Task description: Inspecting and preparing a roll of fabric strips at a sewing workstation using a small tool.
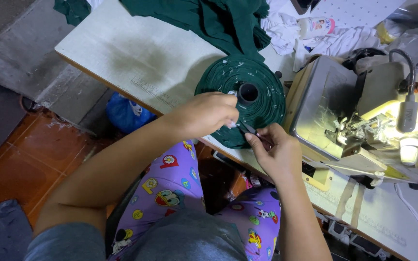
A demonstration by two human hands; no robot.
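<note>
A flat roll of dark green fabric tape point(262, 94) with a black core lies on the white sewing table point(141, 58). My left hand point(204, 115) rests on the roll's near edge, fingers pinched on a small white bit at the roll. My right hand point(276, 150) holds small dark thread snips point(249, 128), their tip pointing at the spot my left fingers pinch.
A beige sewing machine point(359, 116) with a lit gooseneck lamp point(406, 113) stands right of the roll. Dark green cloth point(204, 19) is piled at the back, with white rags and a white bottle point(315, 26). A blue bag point(126, 113) lies under the table.
</note>
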